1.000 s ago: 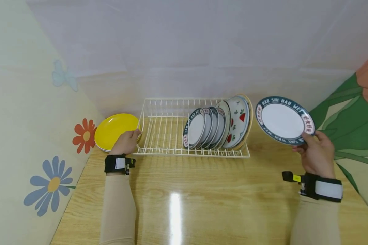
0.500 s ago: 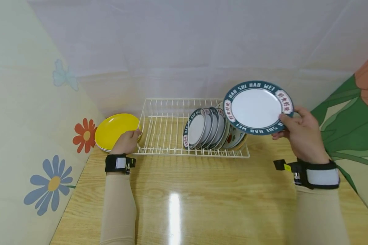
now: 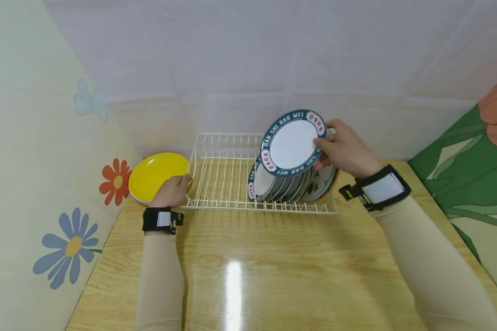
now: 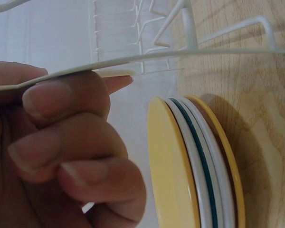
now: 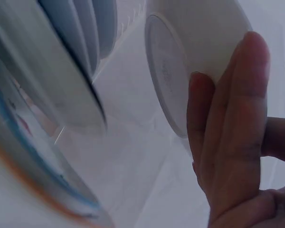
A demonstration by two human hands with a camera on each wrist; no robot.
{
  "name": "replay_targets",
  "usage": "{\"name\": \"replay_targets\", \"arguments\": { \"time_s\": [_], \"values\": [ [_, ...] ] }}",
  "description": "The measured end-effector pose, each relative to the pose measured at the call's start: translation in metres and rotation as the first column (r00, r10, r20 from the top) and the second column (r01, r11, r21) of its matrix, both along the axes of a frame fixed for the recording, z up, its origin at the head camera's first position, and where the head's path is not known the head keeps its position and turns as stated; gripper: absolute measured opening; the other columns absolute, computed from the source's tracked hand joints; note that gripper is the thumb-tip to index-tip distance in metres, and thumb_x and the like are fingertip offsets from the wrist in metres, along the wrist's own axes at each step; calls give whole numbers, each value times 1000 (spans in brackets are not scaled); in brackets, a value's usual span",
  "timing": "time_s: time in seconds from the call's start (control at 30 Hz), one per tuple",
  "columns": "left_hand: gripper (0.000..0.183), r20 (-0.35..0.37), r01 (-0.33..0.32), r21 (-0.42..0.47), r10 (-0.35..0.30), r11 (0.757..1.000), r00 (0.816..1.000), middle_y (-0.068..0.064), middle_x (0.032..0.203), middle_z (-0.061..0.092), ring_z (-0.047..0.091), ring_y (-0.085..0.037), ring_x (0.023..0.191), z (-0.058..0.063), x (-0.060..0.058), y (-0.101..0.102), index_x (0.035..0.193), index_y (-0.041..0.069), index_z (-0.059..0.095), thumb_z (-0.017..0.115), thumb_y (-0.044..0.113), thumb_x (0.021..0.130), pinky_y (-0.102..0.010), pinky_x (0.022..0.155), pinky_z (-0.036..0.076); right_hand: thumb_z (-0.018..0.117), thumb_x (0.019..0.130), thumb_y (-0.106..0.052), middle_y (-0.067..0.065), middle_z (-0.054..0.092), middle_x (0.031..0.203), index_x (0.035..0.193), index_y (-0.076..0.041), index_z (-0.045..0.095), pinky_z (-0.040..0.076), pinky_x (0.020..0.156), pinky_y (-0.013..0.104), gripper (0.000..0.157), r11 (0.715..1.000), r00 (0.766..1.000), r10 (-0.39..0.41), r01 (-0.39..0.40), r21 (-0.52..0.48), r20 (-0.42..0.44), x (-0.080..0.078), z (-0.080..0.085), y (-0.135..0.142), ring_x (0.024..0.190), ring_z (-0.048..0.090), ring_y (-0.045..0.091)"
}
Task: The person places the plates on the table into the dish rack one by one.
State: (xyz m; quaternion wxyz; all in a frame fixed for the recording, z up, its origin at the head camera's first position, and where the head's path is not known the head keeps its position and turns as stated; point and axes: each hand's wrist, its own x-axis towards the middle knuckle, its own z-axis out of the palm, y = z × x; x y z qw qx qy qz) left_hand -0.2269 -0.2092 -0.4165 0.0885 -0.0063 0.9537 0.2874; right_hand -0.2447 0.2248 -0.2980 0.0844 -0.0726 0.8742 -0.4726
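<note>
My right hand (image 3: 345,148) pinches the right edge of an oval white plate (image 3: 293,146) with a dark green lettered rim, thumb on the face. The plate hangs tilted above the right half of the white wire dish rack (image 3: 221,204), partly covering the plates in it. In the right wrist view the fingers (image 5: 240,128) lie against the plate's underside (image 5: 209,38). My left hand (image 3: 171,191) holds the rack's left end; the left wrist view shows its fingers (image 4: 80,128) curled at the white wire. Several plates (image 3: 262,181) stand on edge in the rack, the leftmost with a similar green rim.
A stack of plates, yellow on top (image 3: 151,177), lies left of the rack beside my left hand. A larger patterned plate (image 3: 323,184) stands at the rack's right end. The wooden table (image 3: 281,262) meets a cloth-covered wall (image 3: 232,55) behind, with printed walls at both sides.
My right hand has carried the plate leftward from beyond the rack's right end to above the standing plates, turning it more upright. The left hand has stayed on the rack.
</note>
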Motion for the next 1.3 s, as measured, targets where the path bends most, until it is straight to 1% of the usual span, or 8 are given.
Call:
{"name": "replay_targets", "arguments": {
  "time_s": [0.07, 0.17, 0.33, 0.53, 0.73, 1.03, 1.23, 1.3],
  "values": [
    [61, -6, 4, -3, -4, 1000, 1000, -19, 119, 63, 55, -32, 109, 0, 0, 0, 151, 2, 50, 22, 41, 114, -49, 100, 43, 48, 110, -17, 20, 69, 94, 156, 3, 19, 58, 56, 34, 58, 999, 999, 30, -31, 35, 18, -6, 4, -12, 64, 72, 24],
    [60, -12, 8, -5, -8, 1000, 1000, -20, 120, 63, 55, -32, 109, 1, 0, 0, 152, 2, 49, 22, 41, 114, -49, 99, 43, 47, 110, -17, 24, 68, 100, 155, 5, 22, 58, 56, 36, 55, 991, 997, 69, -73, 116, 32, -14, 9, -32, 64, 73, 25],
    [60, -11, 8, -3, -8, 1000, 1000, -16, 94, 55, 56, -32, 101, 1, 0, 2, 152, 3, 50, 23, 41, 114, -46, 93, 42, 45, 107, -12, 27, 67, 100, 143, 10, 37, 63, 66, 44, 42, 958, 990, 135, -142, 249, 46, -27, 6, -60, 60, 72, 24],
    [60, -18, 12, 0, -12, 1000, 1000, -16, 103, 59, 55, -33, 108, 1, 0, 4, 150, 2, 51, 22, 41, 114, -48, 97, 42, 44, 102, -6, 24, 70, 91, 120, 10, 51, 62, 62, 41, 25, 923, 981, 178, -193, 332, 76, -39, -5, -80, 54, 71, 20],
    [60, -28, -6, 2, 6, 1000, 1000, -14, 94, 57, 56, -33, 105, 2, 0, 2, 148, 2, 54, 23, 41, 114, -46, 93, 42, 45, 103, -9, 16, 74, 75, 102, 5, 62, 62, 62, 37, 22, 881, 978, 185, -209, 425, 98, -53, -11, -96, 54, 72, 20],
    [61, -16, -12, 10, 12, 1000, 1000, -12, 90, 54, 56, -31, 98, 2, 3, 1, 150, 3, 52, 22, 42, 114, -44, 90, 42, 47, 97, 1, 16, 74, 74, 106, 8, 64, 55, 47, 29, 21, 850, 985, 136, -169, 499, 101, -67, -30, -126, 44, 65, 14],
    [61, -21, -7, 17, 7, 1000, 1000, -16, 104, 60, 56, -32, 105, 3, 5, 5, 150, 3, 52, 22, 42, 114, -47, 95, 42, 47, 93, 2, 26, 75, 97, 107, 10, 64, 50, 42, 23, 24, 806, 985, 166, -160, 571, 42, -76, -51, -126, 39, 58, 9],
    [61, -23, 0, 19, 1, 1000, 1000, -18, 106, 61, 56, -33, 106, 4, 5, 5, 150, 2, 53, 22, 42, 114, -47, 96, 43, 49, 94, -2, 28, 73, 104, 112, 10, 64, 50, 42, 23, 26, 816, 988, 149, -146, 559, 40, -77, -55, -123, 40, 58, 9]
  ]
}}
